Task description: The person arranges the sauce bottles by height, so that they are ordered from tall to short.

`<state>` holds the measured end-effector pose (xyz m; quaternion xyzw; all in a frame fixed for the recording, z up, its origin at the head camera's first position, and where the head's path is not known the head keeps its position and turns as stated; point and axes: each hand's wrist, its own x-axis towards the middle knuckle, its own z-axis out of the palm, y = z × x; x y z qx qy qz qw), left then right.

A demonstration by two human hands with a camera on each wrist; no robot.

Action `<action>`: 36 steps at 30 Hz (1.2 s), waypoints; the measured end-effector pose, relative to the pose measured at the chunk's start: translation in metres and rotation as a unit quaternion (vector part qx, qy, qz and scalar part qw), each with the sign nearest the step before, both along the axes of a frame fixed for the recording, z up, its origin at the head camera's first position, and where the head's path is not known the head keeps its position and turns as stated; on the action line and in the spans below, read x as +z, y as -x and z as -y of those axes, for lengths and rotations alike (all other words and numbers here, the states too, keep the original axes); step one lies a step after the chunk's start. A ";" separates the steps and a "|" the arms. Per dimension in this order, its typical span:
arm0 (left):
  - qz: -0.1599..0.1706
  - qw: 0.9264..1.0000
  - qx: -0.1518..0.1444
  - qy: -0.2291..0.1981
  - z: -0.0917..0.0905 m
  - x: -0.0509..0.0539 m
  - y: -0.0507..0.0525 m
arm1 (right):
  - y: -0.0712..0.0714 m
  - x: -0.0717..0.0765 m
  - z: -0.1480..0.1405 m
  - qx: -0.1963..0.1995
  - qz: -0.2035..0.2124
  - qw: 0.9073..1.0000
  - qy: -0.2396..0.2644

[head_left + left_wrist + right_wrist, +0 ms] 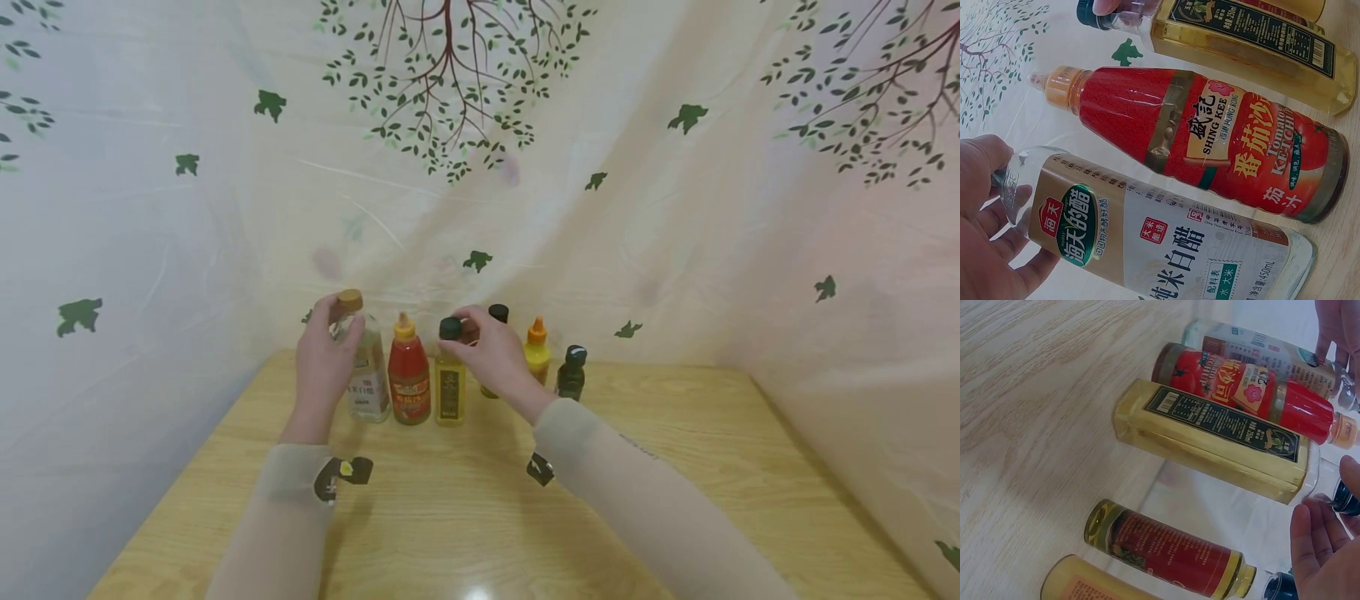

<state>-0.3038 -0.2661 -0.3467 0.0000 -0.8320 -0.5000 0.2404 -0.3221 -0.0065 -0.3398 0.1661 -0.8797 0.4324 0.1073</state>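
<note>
My left hand [324, 354] grips the neck of a clear white-vinegar bottle [1166, 231] with an orange-brown cap, at the left end of the row. Right beside it stands a red ketchup bottle [410, 379] with a yellow cap. My right hand [495, 350] pinches the dark cap of a square yellow-oil bottle [1210, 440], just right of the ketchup. All three bottles are upright on the wooden table [450, 517]. In the right wrist view my right thumb and fingers lie around that cap.
Behind and right of my right hand stand a dark-capped bottle with a red label [1166, 550], a yellow bottle [537, 354] with an orange tip and a small dark bottle [571, 375]. A leaf-patterned curtain [480, 217] hangs behind the table.
</note>
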 end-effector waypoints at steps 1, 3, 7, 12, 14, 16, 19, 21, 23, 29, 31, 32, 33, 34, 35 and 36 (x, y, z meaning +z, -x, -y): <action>0.000 1.000 0.001 0.000 0.000 0.000 0.000 | 0.000 0.000 0.000 0.000 0.001 1.000 0.000; -0.001 1.000 0.001 0.000 0.000 0.000 0.000 | 0.000 0.000 0.000 -0.001 0.003 1.000 -0.002; -0.002 1.000 0.002 -0.001 0.000 0.000 0.000 | -0.001 0.001 0.001 -0.001 0.012 1.000 -0.009; 0.004 1.000 0.000 -0.003 0.000 0.000 0.000 | -0.001 0.001 0.002 0.001 0.022 1.000 -0.019; 0.007 1.000 0.000 -0.003 0.000 0.000 0.000 | -0.001 0.001 0.002 0.002 0.023 1.000 -0.021; 0.009 1.000 0.000 -0.002 0.001 0.000 0.001 | -0.002 0.001 0.002 0.004 0.023 1.000 -0.021; 0.009 1.000 0.001 0.001 0.001 -0.001 0.002 | -0.003 0.001 0.001 0.007 0.022 0.999 -0.022; 0.008 1.000 0.001 0.002 0.001 -0.001 0.003 | -0.003 0.002 0.001 0.009 0.022 0.999 -0.022; 0.008 1.000 0.000 0.001 0.001 -0.001 0.003 | -0.004 0.002 0.001 0.010 0.023 0.999 -0.022; 0.005 1.000 -0.002 -0.001 0.001 -0.001 0.002 | -0.004 0.002 0.000 0.013 0.027 0.999 -0.024; 0.003 1.000 -0.003 0.000 0.001 -0.001 0.002 | -0.004 0.003 0.000 0.015 0.029 0.999 -0.023; 0.002 1.000 -0.003 0.000 0.001 -0.001 0.002 | -0.004 0.004 -0.001 0.017 0.029 0.999 -0.022; 0.001 1.000 -0.003 0.000 0.001 -0.001 0.002 | -0.004 0.004 -0.001 0.019 0.028 0.999 -0.021; 0.001 1.000 -0.003 0.001 0.001 -0.001 0.003 | -0.003 0.004 -0.002 0.021 0.026 0.999 -0.020; 0.001 1.000 -0.003 0.001 0.001 -0.001 0.003 | -0.003 0.005 -0.003 0.022 0.024 0.999 -0.018; 0.002 1.000 -0.005 -0.001 0.001 -0.001 0.002 | -0.003 0.006 -0.004 0.025 0.022 0.999 -0.014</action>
